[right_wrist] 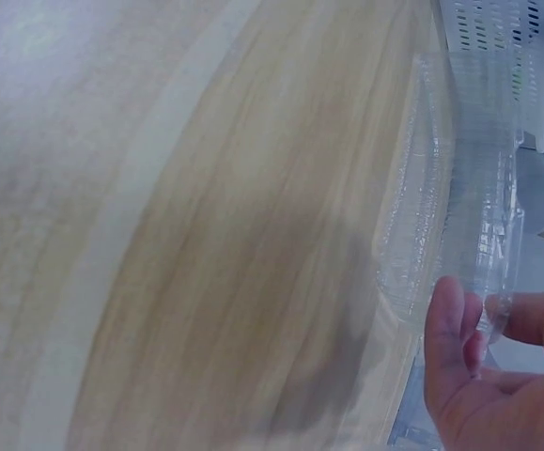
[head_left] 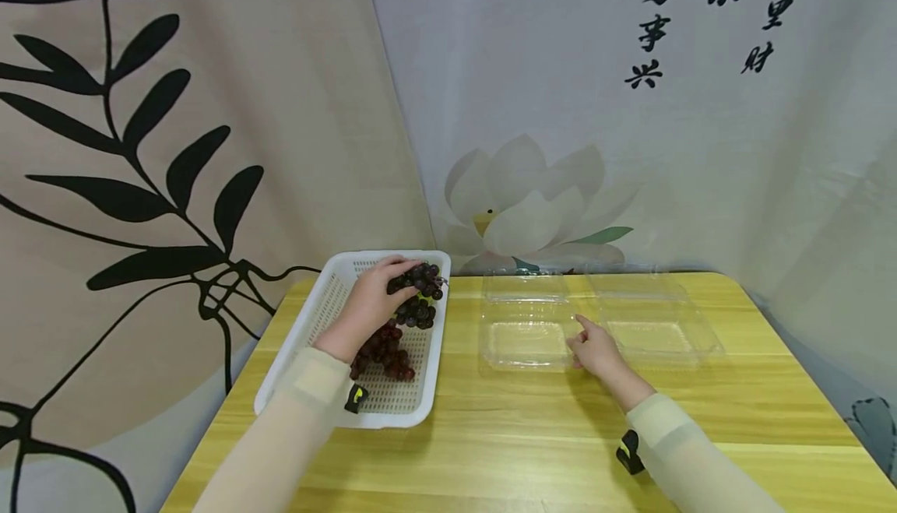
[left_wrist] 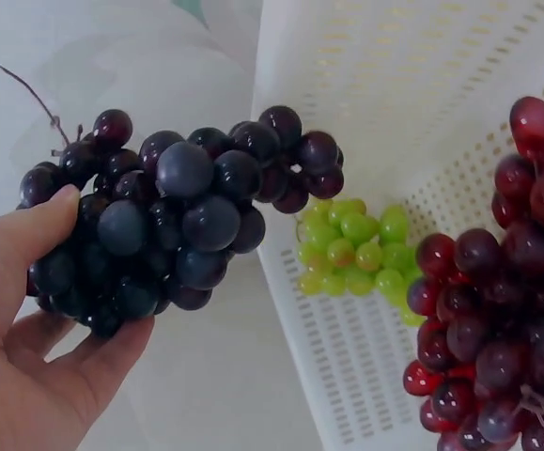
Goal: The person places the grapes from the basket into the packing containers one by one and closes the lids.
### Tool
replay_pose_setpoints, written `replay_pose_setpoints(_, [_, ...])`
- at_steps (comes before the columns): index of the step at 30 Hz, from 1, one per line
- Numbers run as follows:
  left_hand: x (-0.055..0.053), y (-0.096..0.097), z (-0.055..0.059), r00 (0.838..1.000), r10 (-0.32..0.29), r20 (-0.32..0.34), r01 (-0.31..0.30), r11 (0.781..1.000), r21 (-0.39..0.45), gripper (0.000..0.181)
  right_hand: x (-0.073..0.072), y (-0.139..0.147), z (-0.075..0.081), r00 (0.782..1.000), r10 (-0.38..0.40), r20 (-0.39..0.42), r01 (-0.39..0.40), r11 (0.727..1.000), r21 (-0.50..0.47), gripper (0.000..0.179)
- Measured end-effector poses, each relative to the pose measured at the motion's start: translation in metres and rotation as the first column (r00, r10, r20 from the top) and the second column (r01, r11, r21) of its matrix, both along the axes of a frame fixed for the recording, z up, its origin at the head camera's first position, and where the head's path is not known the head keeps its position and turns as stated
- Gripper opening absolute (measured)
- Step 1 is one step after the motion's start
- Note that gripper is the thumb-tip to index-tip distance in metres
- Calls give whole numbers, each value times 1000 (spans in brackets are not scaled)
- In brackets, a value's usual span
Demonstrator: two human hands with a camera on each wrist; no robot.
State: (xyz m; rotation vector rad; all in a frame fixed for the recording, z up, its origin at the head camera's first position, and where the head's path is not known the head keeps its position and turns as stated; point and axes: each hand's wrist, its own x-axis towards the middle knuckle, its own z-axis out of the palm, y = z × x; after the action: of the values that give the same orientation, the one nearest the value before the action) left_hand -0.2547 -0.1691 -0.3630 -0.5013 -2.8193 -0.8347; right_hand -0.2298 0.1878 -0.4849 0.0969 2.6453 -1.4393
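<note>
My left hand (head_left: 374, 300) grips a bunch of dark purple grapes (left_wrist: 173, 202) above the white basket (head_left: 420, 413). A single bare stem sticks out of the bunch. Green grapes (left_wrist: 361, 246) and a bunch of red grapes (left_wrist: 497, 338) lie inside the basket, the red one nearer my sleeve in the head view. My right hand (head_left: 596, 348) pinches the right edge of a clear plastic container (head_left: 525, 342) between thumb and fingers. That container stands open, its lid folded back behind it.
A second clear plastic container (head_left: 655, 338), also with its lid back, stands to the right of the first. Both are on the yellow wooden table (head_left: 504, 451). Printed cloth (head_left: 322, 108) hangs close behind the table's far edge.
</note>
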Motion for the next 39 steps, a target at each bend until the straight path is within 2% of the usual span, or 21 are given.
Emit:
replay_pose_setpoints(6, [1,12,4,998,10,-63,-8,1000,28,45,0,-1,1,1000,-4,9,4,1000,-11,60])
replay_pose_setpoints(10, [2,23,8,995,47,-91,-45,999,23,45,-1,-1,0,1000,-5,15,6,1000,-12,60])
replay_pose_setpoints(16, [3,35,14,985,95,-143,-87,994,59,47,-1,-1,-2,1000,-2,5,2,1000,5,60])
replay_pose_setpoints(22, [1,46,19,971,94,-218,-75,993,90,46,-2,-1,-2,1000,-2,2,2,1000,22,60])
replay_pose_setpoints(28, [1,63,20,974,71,-214,-48,993,111,46,-2,0,-1,1000,2,9,-2,1000,23,60])
replay_pose_setpoints(39, [0,97,9,980,29,-199,-14,997,81,45,-4,0,-5,1000,0,10,-1,1000,17,60])
